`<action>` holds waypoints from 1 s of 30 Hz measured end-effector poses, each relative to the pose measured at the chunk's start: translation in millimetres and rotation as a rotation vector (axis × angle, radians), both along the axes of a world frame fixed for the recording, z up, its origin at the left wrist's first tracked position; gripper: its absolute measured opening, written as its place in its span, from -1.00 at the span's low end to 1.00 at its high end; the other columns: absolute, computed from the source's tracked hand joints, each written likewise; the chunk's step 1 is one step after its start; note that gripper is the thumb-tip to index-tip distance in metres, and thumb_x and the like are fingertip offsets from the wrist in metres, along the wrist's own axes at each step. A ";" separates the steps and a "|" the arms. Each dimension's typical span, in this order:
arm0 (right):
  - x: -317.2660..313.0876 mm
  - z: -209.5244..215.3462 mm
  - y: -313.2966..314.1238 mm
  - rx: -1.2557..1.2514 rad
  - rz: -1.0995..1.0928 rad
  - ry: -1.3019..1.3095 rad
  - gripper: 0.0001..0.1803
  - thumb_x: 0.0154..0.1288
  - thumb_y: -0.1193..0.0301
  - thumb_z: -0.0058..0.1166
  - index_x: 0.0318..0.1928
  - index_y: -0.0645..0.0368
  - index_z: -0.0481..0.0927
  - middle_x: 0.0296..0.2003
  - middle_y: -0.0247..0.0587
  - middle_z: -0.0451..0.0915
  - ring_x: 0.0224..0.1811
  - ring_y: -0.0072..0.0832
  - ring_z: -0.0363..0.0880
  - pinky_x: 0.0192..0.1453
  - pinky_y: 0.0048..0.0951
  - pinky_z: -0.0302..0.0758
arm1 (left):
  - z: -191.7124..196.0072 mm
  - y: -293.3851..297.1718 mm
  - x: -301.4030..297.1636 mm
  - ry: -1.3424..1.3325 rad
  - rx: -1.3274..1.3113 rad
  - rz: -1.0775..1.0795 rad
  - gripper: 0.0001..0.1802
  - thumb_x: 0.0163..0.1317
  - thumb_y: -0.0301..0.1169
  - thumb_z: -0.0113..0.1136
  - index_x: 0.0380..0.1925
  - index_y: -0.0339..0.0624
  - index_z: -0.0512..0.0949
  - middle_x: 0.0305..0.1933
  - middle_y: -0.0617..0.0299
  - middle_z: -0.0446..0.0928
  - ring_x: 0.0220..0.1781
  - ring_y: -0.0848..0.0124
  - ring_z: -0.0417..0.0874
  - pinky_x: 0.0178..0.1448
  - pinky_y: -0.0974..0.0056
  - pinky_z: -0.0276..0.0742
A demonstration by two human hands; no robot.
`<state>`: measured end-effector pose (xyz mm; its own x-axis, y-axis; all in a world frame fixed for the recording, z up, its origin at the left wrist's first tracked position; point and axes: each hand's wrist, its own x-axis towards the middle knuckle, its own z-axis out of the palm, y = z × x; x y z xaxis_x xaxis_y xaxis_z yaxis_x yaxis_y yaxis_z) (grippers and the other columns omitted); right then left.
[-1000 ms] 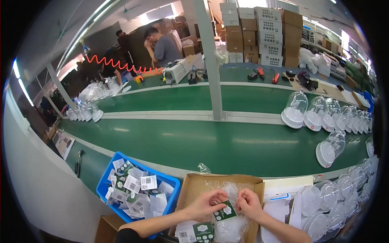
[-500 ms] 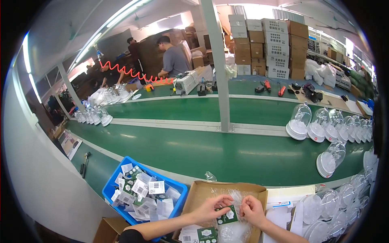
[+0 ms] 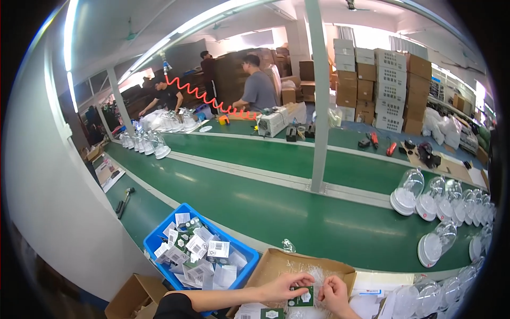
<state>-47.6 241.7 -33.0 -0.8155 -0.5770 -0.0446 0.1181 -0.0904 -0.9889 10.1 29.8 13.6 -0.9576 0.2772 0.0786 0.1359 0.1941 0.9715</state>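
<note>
My left hand [image 3: 287, 287] has its thumb and fingers closed on a green printed card [image 3: 301, 298] with a white emblem. Close by on the right, my right hand [image 3: 334, 295] is pinched at the fingertips; what lies between them is too small to make out. Both hands are over a shallow cardboard box [image 3: 268, 264] holding a tangle of thin clear plastic strands [image 3: 314, 272]. More white and green cards [image 3: 272, 313] lie at its near side. To the left stands a blue bin [image 3: 245, 273] full of green and white cards in clear sleeves.
Clear domes on white bases [image 3: 408, 194] line the right side, with more at the far left [image 3: 159, 150]. A grey post [image 3: 319, 106] rises beyond the green conveyor [image 3: 239, 204]. An open carton [image 3: 139, 290] sits lower left. Co-workers [image 3: 260, 85] are behind.
My view has turned to the left and tilted, so the scene sits further right and lower. Both hands stay close together over the box, the left still on the green card.
</note>
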 end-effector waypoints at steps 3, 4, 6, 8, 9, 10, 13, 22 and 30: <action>3.2 14.7 -1.0 0.113 0.043 -0.037 -0.88 0.41 0.48 -0.16 -0.18 0.20 0.46 -0.47 -0.25 0.52 -0.48 -0.53 0.50 -0.39 -0.52 0.47 | -1.3 -1.4 2.3 0.016 -0.047 -0.023 -0.65 0.25 -0.47 0.18 0.04 -0.25 0.45 -0.12 0.17 0.58 -0.08 0.43 0.60 0.06 0.34 0.52; 6.4 17.5 -4.8 0.067 -0.001 -0.023 -0.92 0.40 0.49 -0.15 -0.25 0.17 0.43 -0.56 -0.34 0.46 -0.58 -0.61 0.42 -0.51 -0.59 0.36 | -0.2 -1.5 2.7 0.024 -0.048 -0.020 -0.65 0.25 -0.47 0.18 0.04 -0.25 0.45 -0.12 0.17 0.58 -0.08 0.43 0.60 0.06 0.34 0.52; 5.8 18.8 -6.4 0.020 -0.044 -0.006 -0.91 0.39 0.51 -0.14 -0.31 0.14 0.39 -0.65 -0.42 0.39 -0.67 -0.69 0.33 -0.63 -0.65 0.26 | 2.4 -0.6 3.6 -0.035 0.007 -0.039 -0.64 0.25 -0.46 0.18 0.04 -0.25 0.44 -0.12 0.16 0.58 -0.07 0.42 0.60 0.06 0.33 0.52; 5.7 16.8 -4.1 0.026 -0.019 -0.011 -0.92 0.38 0.53 -0.16 -0.30 0.15 0.40 -0.61 -0.38 0.43 -0.63 -0.65 0.38 -0.57 -0.62 0.33 | -1.2 -1.0 3.0 -0.001 -0.003 -0.037 -0.64 0.25 -0.46 0.18 0.04 -0.25 0.44 -0.13 0.15 0.59 -0.09 0.40 0.61 0.05 0.32 0.53; 5.0 17.1 -4.1 0.027 -0.017 -0.013 -0.92 0.38 0.53 -0.16 -0.30 0.15 0.40 -0.61 -0.38 0.43 -0.63 -0.65 0.38 -0.57 -0.62 0.33 | -1.7 -1.0 2.2 0.032 -0.027 -0.026 -0.64 0.25 -0.45 0.18 0.04 -0.25 0.44 -0.15 0.15 0.59 -0.10 0.40 0.62 0.04 0.31 0.53; 5.2 18.0 -4.2 0.017 -0.015 -0.006 -0.91 0.38 0.53 -0.16 -0.31 0.14 0.40 -0.61 -0.38 0.43 -0.63 -0.65 0.39 -0.56 -0.62 0.33 | -2.4 -0.8 2.5 0.060 -0.051 -0.017 -0.64 0.25 -0.45 0.18 0.04 -0.25 0.44 -0.16 0.14 0.60 -0.11 0.39 0.63 0.03 0.31 0.54; 3.4 22.0 -3.6 0.012 -0.007 -0.010 -0.90 0.38 0.54 -0.17 -0.32 0.14 0.39 -0.61 -0.38 0.43 -0.62 -0.65 0.39 -0.55 -0.62 0.34 | -3.6 -0.2 0.7 0.066 -0.051 -0.012 -0.65 0.25 -0.46 0.17 0.04 -0.24 0.44 -0.18 0.13 0.60 -0.14 0.37 0.64 0.02 0.30 0.55; -0.7 6.3 -1.8 0.015 -0.009 -0.040 -0.91 0.37 0.50 -0.13 -0.33 0.17 0.37 -0.61 -0.29 0.48 -0.62 -0.54 0.46 -0.53 -0.54 0.41 | 2.1 -1.0 1.3 0.030 -0.105 -0.051 -0.62 0.26 -0.45 0.17 0.08 -0.25 0.43 -0.09 0.10 0.60 -0.03 0.35 0.63 0.07 0.28 0.53; -1.2 -0.4 0.1 -0.018 0.013 -0.033 -0.92 0.41 0.49 -0.15 -0.29 0.19 0.32 -0.60 -0.30 0.48 -0.60 -0.59 0.47 -0.51 -0.59 0.44 | 2.0 1.1 3.2 0.085 -0.077 -0.019 -0.65 0.22 -0.50 0.17 0.02 -0.26 0.44 -0.20 0.10 0.60 -0.16 0.32 0.65 -0.02 0.28 0.56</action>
<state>-48.8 241.8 -33.4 -0.8064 -0.5881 -0.0612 0.1523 -0.1066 -0.9826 13.3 30.9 15.6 -0.9429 0.3036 0.1369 0.2213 0.2639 0.9388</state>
